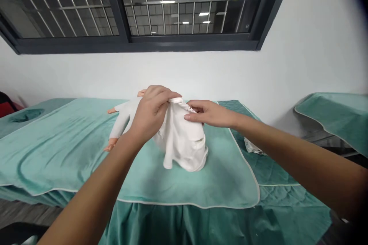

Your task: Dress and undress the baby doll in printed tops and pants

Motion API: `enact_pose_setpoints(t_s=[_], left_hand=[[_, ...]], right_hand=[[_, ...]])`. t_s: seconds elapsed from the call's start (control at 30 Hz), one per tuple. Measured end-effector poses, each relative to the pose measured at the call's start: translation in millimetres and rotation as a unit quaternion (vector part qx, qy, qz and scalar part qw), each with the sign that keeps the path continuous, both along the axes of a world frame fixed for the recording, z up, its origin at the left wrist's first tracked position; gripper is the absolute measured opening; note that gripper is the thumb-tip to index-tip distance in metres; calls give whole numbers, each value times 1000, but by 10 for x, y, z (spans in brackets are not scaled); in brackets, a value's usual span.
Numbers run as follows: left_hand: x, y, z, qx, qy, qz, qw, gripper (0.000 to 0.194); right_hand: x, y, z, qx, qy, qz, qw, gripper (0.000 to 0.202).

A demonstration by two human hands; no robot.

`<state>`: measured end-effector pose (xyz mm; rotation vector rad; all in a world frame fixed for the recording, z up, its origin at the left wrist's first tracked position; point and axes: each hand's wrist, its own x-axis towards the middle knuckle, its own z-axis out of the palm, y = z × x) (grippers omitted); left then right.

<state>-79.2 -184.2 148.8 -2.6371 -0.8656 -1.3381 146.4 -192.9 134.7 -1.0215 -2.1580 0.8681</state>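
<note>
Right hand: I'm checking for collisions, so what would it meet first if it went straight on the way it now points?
The cloth comes first, since the right hand holds its edge; past that, probably the left hand, though depth is unclear from this view.

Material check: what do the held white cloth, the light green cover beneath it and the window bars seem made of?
White cloth: soft, matte fabric, perhaps cotton, judging by its loose folds.
Light green cover: probably short-piled plush; it looks soft, with a faint sheen.
Window bars: likely polished metal, given their bright highlights.
</note>
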Motion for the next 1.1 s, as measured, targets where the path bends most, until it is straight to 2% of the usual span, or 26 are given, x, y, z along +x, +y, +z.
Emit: enact_pose_setpoints(t_s=[0.13,0.27,0.33,0.4,0.5,0.57,0.6,0.67,0.7,0.83,0.93,1.0,1.1], left_hand=[[43,-163,147,-61,-69,-17,996,37],[37,-264,296,-92,-164,13,982,38],[3,-295,371,-79,-197,41,976,39],[-35,-316,428,-62,-189,65,978,39],[-100,-292,426,-36,-85,89,992,35],[-158,-223,339,-29,26,106,994,29],[-189,-176,269,-31,80,117,989,26],[-242,-81,86,-42,146,142,978,24],[-259,-40,-19,-50,147,151,976,25],[-255,39,-427,-124,22,129,984,27],[-244,24,-648,-209,-32,107,972,25],[-265,-13,-722,-220,-29,128,967,25],[-311,-64,-705,-166,17,199,966,32]], right_hand=[[-99,-209,238,-41,70,74,994,28],[-99,-377,357,-46,104,69,991,30],[-59,-443,400,-56,98,53,992,33],[2,-492,435,-47,53,20,997,33],[148,-526,440,58,-82,-101,990,23],[301,-530,382,151,-186,-211,948,13],[391,-530,329,187,-232,-256,920,14],[582,-533,173,219,-295,-305,879,27],[673,-538,73,216,-309,-310,873,30],[952,-593,-397,146,-254,-303,907,29],[1096,-695,-670,104,-191,-327,920,26],[1185,-791,-740,82,-163,-347,920,24],[1297,-899,-674,69,-144,-383,910,21]])
